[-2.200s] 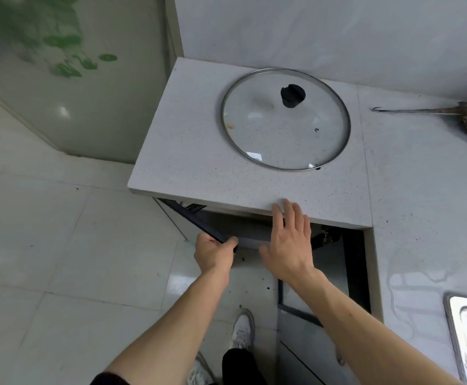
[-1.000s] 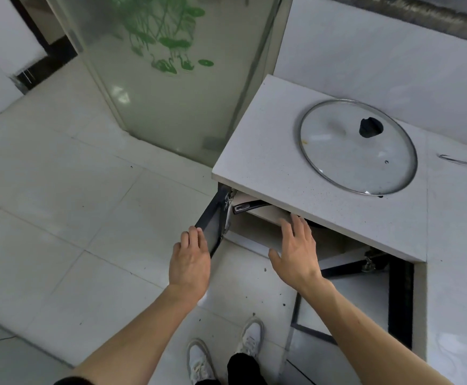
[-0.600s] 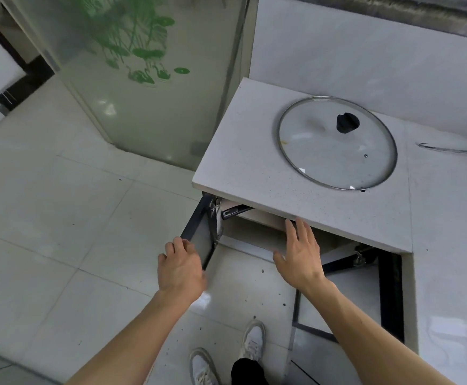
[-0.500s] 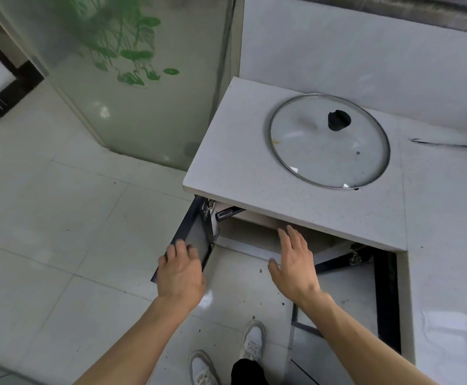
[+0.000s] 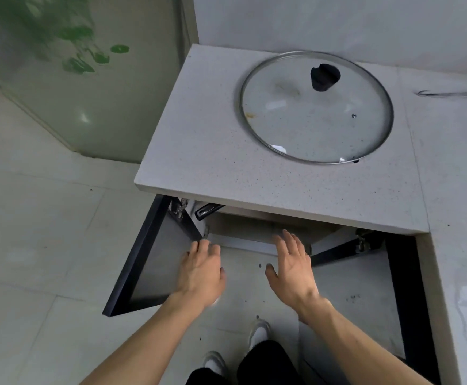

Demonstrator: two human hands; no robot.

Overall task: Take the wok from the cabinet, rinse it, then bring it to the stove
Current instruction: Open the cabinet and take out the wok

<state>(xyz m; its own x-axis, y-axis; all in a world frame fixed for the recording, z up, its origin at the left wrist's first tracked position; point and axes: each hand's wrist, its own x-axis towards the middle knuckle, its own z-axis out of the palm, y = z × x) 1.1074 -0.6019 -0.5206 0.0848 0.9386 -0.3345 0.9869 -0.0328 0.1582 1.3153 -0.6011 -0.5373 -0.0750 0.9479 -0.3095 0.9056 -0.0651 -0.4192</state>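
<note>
Under the speckled countertop (image 5: 226,151) the cabinet stands with both doors swung out: the left door (image 5: 149,254) and the right door (image 5: 365,276). A dark wok handle (image 5: 208,211) pokes out just below the counter edge; the rest of the wok is hidden inside. My left hand (image 5: 201,269) hovers with relaxed fingers by the left door's inner edge, holding nothing. My right hand (image 5: 292,266) is spread with straight fingers in front of the cabinet opening, also holding nothing.
A large glass lid (image 5: 315,107) with a black knob lies on the counter. A metal utensil handle (image 5: 454,93) lies at the far right. A frosted glass door with green print (image 5: 68,65) stands left. My shoes (image 5: 258,333) are on the tiled floor.
The left door has swung wide open and my left hand has let go of it. Both hands have dropped lower, toward the cabinet opening.
</note>
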